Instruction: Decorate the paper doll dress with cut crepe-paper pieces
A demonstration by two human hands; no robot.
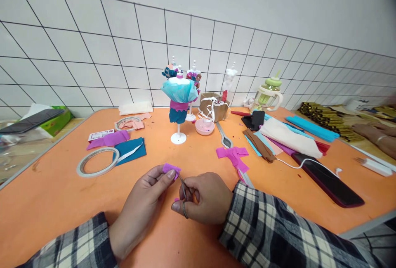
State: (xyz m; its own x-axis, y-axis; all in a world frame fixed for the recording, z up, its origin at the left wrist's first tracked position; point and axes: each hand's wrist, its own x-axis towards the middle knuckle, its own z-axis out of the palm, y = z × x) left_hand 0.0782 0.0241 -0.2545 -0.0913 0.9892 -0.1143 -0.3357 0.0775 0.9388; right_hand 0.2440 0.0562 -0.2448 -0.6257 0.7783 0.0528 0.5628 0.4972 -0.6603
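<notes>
Between the thumb and fingers of my left hand (148, 195) is a small folded piece of purple crepe paper (170, 169). My right hand (206, 198) is closed round a small pair of scissors (184, 186), whose tips meet the paper's right edge. A tiny pink scrap (176, 199) shows by my right thumb. Beyond my hands stands a miniature dress form (178, 105) on a white base, dressed in light blue, purple and teal paper. Strips of pink crepe paper (233, 155) lie to the right, partly over a grey strap-like thing.
At left lie a roll of double-sided tape (81, 168), teal paper (136, 148) and purple paper (114, 138). A pink bowl (204, 127) sits behind. Rightward are brown paper strips (260, 145), a phone (331, 181) and a green-lidded bottle (269, 94). Another person's hand (377, 134) rests far right.
</notes>
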